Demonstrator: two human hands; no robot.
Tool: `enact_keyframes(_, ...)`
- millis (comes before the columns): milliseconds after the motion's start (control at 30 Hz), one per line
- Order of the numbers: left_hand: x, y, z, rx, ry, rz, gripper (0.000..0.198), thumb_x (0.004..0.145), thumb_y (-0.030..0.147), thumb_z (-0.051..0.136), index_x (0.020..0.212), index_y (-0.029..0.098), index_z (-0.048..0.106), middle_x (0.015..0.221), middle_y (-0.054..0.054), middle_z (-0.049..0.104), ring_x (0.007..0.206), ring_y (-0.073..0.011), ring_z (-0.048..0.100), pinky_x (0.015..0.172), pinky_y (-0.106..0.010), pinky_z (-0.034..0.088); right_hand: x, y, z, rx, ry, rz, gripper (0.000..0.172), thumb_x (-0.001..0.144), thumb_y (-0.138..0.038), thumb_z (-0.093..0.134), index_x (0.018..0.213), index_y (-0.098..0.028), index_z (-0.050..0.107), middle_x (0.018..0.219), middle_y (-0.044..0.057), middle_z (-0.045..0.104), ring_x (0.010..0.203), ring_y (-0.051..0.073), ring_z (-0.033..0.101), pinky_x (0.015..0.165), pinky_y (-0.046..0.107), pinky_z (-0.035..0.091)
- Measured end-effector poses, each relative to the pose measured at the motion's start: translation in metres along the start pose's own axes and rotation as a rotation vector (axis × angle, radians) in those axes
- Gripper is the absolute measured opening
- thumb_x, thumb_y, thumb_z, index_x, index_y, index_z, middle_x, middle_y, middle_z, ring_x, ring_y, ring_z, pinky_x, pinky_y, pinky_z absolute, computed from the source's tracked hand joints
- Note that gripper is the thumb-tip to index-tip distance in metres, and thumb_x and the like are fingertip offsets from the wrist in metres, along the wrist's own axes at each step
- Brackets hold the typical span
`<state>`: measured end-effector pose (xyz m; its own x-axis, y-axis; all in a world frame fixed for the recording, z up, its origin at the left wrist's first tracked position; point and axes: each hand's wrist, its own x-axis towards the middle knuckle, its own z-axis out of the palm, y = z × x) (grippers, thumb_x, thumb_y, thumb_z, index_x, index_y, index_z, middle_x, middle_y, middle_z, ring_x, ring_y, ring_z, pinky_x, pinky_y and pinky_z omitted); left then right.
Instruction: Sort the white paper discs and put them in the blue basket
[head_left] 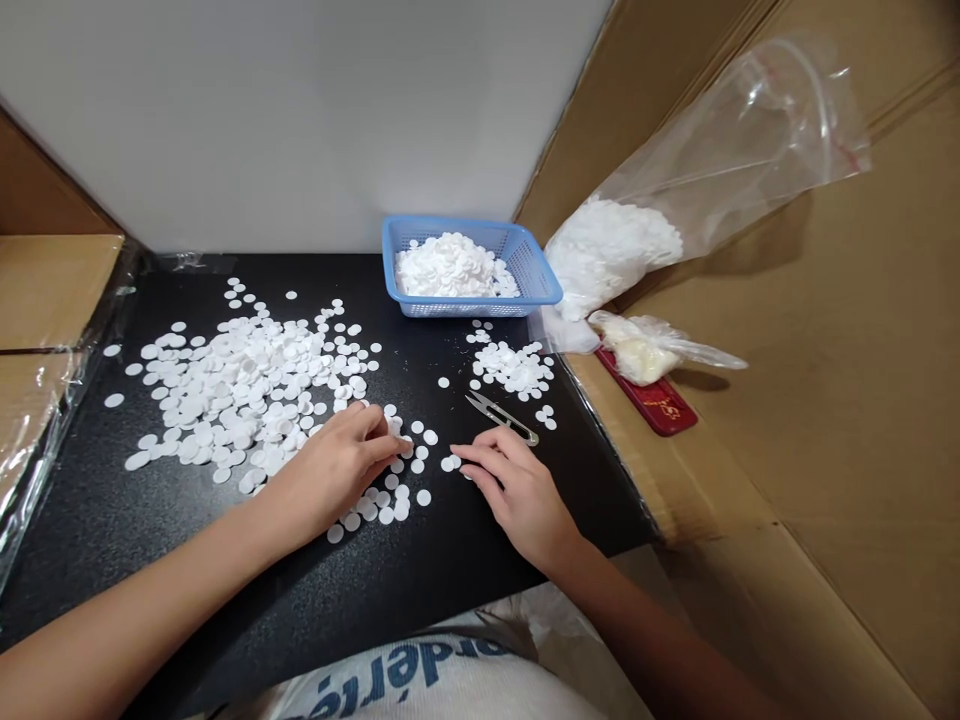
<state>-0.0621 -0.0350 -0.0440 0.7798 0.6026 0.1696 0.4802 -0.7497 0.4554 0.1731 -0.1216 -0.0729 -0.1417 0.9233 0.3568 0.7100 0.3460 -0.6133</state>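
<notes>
White round discs (pixel 247 370), thin and flat, lie in a wide heap on the left half of the black tabletop (pixel 247 620). At the heap's right edge is my left hand (pixel 345 470), its fingers curled and pressed together over loose discs; what sits between the fingertips is hidden. My right hand (pixel 521 495) rests a little to the right, fingers stretched out and thumb apart, the tips touching a few small discs (pixel 449 463) on the table. Just beyond it lies a pair of thread snips (pixel 504 418), blades pointing left. A smaller disc pile (pixel 517 368) is behind the snips.
A blue plastic basket (pixel 480 308) full of discs stands at the back by the wall. Right of it, a clear bag (pixel 615 250) of discs leans on cardboard. A small knotted plastic bag (pixel 645 350) lies on a red case (pixel 664 408). Cardboard flanks both sides.
</notes>
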Motion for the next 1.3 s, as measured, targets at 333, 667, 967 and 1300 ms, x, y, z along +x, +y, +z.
enact_keyframes(333, -0.004, -0.003, -0.005, 0.082, -0.026, 0.125, 0.030, 0.104, 0.024, 0.043, 0.107, 0.022, 0.073, 0.088, -0.006, 0.061, 0.079, -0.0189, 0.053, 0.068, -0.030, 0.044, 0.003, -0.013, 0.006, -0.141, -0.012, -0.072, 0.017, 0.096, -0.021, 0.058, 0.090, -0.023, 0.073, 0.085, 0.006, 0.060, 0.079, 0.019, 0.054, 0.070, 0.033, 0.049)
enact_keyframes(667, -0.006, -0.006, -0.016, -0.011, -0.110, 0.141, 0.026, 0.101, 0.022, 0.049, 0.100, 0.026, 0.075, 0.089, -0.004, 0.061, 0.080, -0.0182, 0.055, 0.071, -0.030, 0.043, 0.006, -0.014, 0.005, 0.050, -0.040, 0.123, 0.012, 0.096, -0.018, 0.054, 0.097, -0.022, 0.066, 0.090, 0.004, 0.059, 0.080, 0.017, 0.061, 0.074, 0.029, 0.053)
enact_keyframes(967, -0.010, -0.016, -0.029, -0.122, -0.194, 0.137, 0.034, 0.091, 0.003, 0.053, 0.100, 0.026, 0.076, 0.090, -0.004, 0.063, 0.085, -0.0181, 0.057, 0.072, -0.028, 0.044, -0.002, -0.018, 0.011, 0.135, -0.089, 0.050, 0.021, 0.098, -0.017, 0.050, 0.096, -0.022, 0.070, 0.086, 0.004, 0.060, 0.077, 0.016, 0.062, 0.070, 0.027, 0.054)
enact_keyframes(1300, -0.010, -0.022, -0.016, -0.088, 0.054, -0.074, 0.016, 0.097, 0.021, 0.054, 0.094, 0.022, 0.069, 0.086, -0.002, 0.061, 0.084, -0.0189, 0.056, 0.076, -0.032, 0.044, 0.035, -0.020, 0.007, 0.063, -0.181, -0.061, 0.016, 0.098, -0.017, 0.056, 0.101, -0.020, 0.071, 0.089, 0.004, 0.060, 0.079, 0.016, 0.062, 0.072, 0.028, 0.052)
